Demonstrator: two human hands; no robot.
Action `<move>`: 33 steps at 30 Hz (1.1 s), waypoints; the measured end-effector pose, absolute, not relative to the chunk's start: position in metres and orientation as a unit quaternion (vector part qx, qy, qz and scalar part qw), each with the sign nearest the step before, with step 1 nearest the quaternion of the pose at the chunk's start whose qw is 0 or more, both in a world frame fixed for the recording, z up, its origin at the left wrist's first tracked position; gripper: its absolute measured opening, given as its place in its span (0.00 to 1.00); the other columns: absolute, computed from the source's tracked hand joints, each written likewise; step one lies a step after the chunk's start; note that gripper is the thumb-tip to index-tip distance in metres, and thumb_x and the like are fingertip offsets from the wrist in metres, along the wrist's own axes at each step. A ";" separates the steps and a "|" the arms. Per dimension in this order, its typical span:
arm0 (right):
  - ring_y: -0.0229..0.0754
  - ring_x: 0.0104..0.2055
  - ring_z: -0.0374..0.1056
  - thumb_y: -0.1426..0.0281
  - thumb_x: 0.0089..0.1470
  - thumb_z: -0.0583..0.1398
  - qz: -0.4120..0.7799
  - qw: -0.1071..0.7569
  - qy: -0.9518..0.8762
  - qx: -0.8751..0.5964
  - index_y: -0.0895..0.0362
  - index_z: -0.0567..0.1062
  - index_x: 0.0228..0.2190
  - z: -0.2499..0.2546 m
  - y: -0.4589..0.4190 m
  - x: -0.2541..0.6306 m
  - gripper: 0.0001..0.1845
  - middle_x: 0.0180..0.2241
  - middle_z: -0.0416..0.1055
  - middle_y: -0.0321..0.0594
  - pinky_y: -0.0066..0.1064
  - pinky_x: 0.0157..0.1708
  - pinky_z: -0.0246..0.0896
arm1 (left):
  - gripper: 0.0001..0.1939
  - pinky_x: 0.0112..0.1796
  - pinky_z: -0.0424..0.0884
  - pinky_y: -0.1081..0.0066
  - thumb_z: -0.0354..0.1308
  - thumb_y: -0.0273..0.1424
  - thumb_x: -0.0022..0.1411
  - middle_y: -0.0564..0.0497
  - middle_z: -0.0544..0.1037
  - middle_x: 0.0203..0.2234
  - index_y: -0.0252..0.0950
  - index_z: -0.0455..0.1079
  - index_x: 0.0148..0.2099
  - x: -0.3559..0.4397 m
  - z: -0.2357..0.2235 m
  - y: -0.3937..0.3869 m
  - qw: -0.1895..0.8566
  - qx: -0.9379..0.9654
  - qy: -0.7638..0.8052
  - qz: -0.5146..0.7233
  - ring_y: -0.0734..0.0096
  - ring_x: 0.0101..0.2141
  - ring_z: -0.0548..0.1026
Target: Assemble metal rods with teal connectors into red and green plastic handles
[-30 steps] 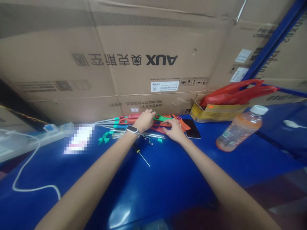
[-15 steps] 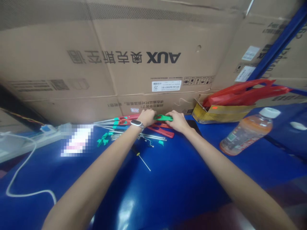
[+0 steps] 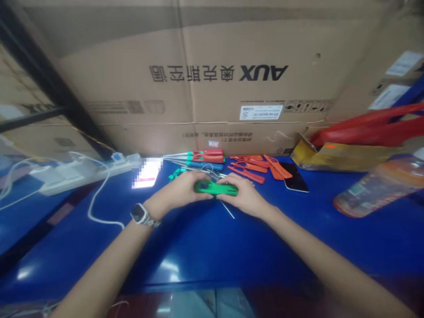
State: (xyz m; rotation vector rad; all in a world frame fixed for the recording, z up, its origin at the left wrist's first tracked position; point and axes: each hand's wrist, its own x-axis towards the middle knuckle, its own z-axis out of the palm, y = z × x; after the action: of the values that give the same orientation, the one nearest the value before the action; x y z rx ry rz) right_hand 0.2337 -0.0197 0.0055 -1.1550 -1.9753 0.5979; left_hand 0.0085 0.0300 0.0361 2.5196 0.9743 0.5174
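— Green plastic piece [image 3: 217, 188], gripped at both ends. Left hand [image 3: 179, 190] on one end, right hand [image 3: 247, 198] on the other; thumbs on the near side, fingers curled behind, both hands clamped on it

— Where exactly?

— Over the blue table [image 3: 198, 251], at the near side of the clutter. Can't tell whether it touches anything underneath

— Step in hand?

— My reading: positioning or checking this one piece, two-handed. Next move probably calls for even thumb pressure and little twist; smooth plastic could slip or flex

— What's hidden?

— Most fingertips, behind the piece. One part or two halves shut together: unclear, edges blurred. Thin metal rod [image 3: 227, 209] shows just below the piece, slanting towards the near side; its far end is covered. Wire and metal bits [image 3: 217, 175] behind the hands, too muddled to count

— Farther out?

— Red handles [image 3: 213, 158] with metal shafts, beyond the hands. Loose orange pieces [image 3: 280, 169] to their right, one overlapping the edge of a dark phone [image 3: 297, 179] in this view; contact uncertain. Bright slab [image 3: 148, 172] at left, pixelated, unreadable. Bottle [image 3: 377, 190] and red bag [image 3: 371, 128] cut off by the right edge
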 end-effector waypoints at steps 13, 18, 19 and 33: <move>0.49 0.48 0.69 0.64 0.54 0.66 0.228 0.292 -0.818 -0.440 0.52 0.79 0.41 0.001 -0.017 0.180 0.11 0.42 0.76 0.41 0.46 0.52 0.57 | 0.24 0.50 0.69 0.58 0.67 0.46 0.55 0.46 0.78 0.44 0.39 0.74 0.50 -0.052 -0.001 0.003 0.220 0.859 0.382 0.261 0.56 0.47 0.73; 0.45 0.39 0.73 0.62 0.59 0.60 0.277 0.331 -0.790 -0.436 0.54 0.79 0.41 0.012 -0.010 0.185 0.12 0.37 0.79 0.39 0.38 0.43 0.64 | 0.17 0.51 0.69 0.61 0.54 0.41 0.69 0.47 0.77 0.48 0.40 0.71 0.55 -0.055 0.005 0.006 0.214 0.838 0.362 0.348 0.61 0.49 0.74; 0.44 0.35 0.73 0.62 0.61 0.58 0.291 0.333 -0.783 -0.438 0.54 0.79 0.41 0.014 -0.006 0.185 0.14 0.35 0.78 0.39 0.36 0.38 0.65 | 0.16 0.50 0.69 0.62 0.52 0.40 0.70 0.47 0.77 0.48 0.40 0.71 0.54 -0.055 0.008 0.009 0.212 0.837 0.356 0.357 0.62 0.48 0.75; 0.51 0.46 0.69 0.76 0.53 0.58 -0.004 0.364 -0.768 -0.527 0.55 0.76 0.35 0.011 0.101 0.197 0.09 0.40 0.77 0.42 0.43 0.46 0.57 | 0.12 0.49 0.70 0.61 0.56 0.25 0.63 0.44 0.79 0.43 0.35 0.77 0.47 -0.026 0.015 0.128 0.071 0.805 0.469 0.356 0.60 0.43 0.76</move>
State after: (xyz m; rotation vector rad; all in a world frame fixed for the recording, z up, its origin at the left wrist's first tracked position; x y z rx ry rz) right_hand 0.1974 0.1009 0.0105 -1.3570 -1.9749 -0.0092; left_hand -0.0257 0.1278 0.0151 2.4210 1.4112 1.0711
